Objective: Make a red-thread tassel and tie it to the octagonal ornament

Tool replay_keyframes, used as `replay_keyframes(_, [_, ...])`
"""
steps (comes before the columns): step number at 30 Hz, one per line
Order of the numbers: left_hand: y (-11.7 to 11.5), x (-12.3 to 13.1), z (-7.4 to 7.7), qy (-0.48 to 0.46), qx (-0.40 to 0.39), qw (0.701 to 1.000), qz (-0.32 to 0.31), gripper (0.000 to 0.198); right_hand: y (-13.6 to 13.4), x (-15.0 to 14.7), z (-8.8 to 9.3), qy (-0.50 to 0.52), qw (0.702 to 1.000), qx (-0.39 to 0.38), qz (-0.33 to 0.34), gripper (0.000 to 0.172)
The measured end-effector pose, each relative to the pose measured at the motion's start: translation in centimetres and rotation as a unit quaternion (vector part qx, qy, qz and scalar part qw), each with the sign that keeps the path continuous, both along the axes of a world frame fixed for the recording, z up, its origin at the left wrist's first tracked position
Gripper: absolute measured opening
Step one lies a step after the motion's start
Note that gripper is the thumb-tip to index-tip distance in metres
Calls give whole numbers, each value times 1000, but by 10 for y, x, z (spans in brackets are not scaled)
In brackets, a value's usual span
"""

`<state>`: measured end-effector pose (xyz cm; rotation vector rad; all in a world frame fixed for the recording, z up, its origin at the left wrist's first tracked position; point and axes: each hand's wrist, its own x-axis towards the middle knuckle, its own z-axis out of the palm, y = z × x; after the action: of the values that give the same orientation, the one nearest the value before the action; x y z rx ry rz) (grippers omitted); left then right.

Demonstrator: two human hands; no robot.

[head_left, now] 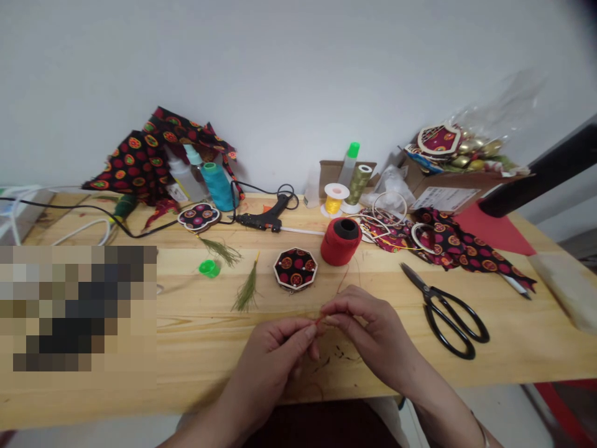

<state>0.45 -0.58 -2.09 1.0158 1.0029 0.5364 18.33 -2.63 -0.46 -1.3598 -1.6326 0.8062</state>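
Near the front of the wooden table, my left hand [284,345] pinches a thin red thread [319,320] between thumb and fingers. My right hand [361,320] is closed on the same thread just to the right, the two sets of fingertips almost touching. A loose strand runs up from there toward the spool of red thread [339,242]. Beyond my hands lies an octagonal patterned ornament [295,269] with a pale rim. An olive-green tassel [247,289] rests to its left. Black-handled scissors [443,311] lie to the right of my right hand, blades pointing away.
A hot glue gun [263,216] and a scalloped ornament [199,216] lie farther back. A green cap [209,268] sits at left. Behind are a turquoise thread cone [219,185], a yellow spool [333,199] and a cardboard box [448,196]. Patterned fabric [471,239] lies at right.
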Motion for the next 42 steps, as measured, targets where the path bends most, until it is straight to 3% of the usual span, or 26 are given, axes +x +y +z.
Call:
replay_keyframes(16, [-1, 0, 3, -23, -21, 999, -13, 33, 0, -2, -2, -15, 1000, -4, 2, 19])
replay_keyframes(29, [3, 4, 0, -45, -40, 997, 44, 31, -3, 0, 3, -20, 999, -19, 29, 20])
replay_keyframes(38, [3, 4, 5, -49, -45, 995, 68, 25, -6, 1, 13, -32, 991, -25, 129, 17])
replay_keyframes(42, [3, 3, 2, -50, -36, 997, 43, 27, -3, -1, 9, -46, 996, 6, 81, 19])
